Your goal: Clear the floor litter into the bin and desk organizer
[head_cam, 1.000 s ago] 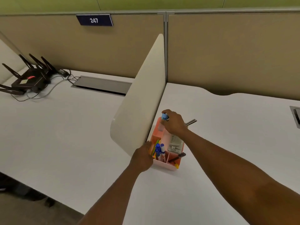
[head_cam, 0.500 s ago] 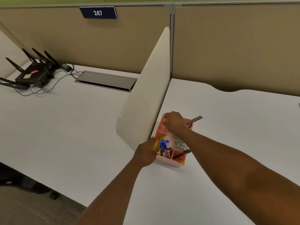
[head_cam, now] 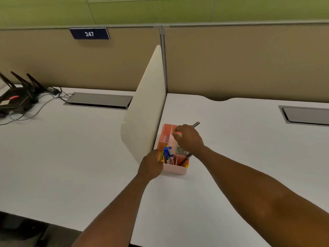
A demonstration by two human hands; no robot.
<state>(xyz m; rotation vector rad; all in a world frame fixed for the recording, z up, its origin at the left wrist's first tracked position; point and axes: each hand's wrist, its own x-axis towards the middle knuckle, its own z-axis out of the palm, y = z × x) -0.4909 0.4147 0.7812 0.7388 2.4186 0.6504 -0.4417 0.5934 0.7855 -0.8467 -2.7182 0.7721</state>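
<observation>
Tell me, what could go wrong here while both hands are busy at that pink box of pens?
The pink organizer stands near the desk's front edge; a tug from the left hand gripping its corner might slide it off. The right hand hovers over a dark pen that sticks out slantwise, and could knock it out.

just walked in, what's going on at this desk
A person is tidying stationery into a pink desk organizer beside the white divider. The left hand grips its near left corner; the right hand reaches into a back compartment, fingers curled. Blue markers already stand in front.
</observation>
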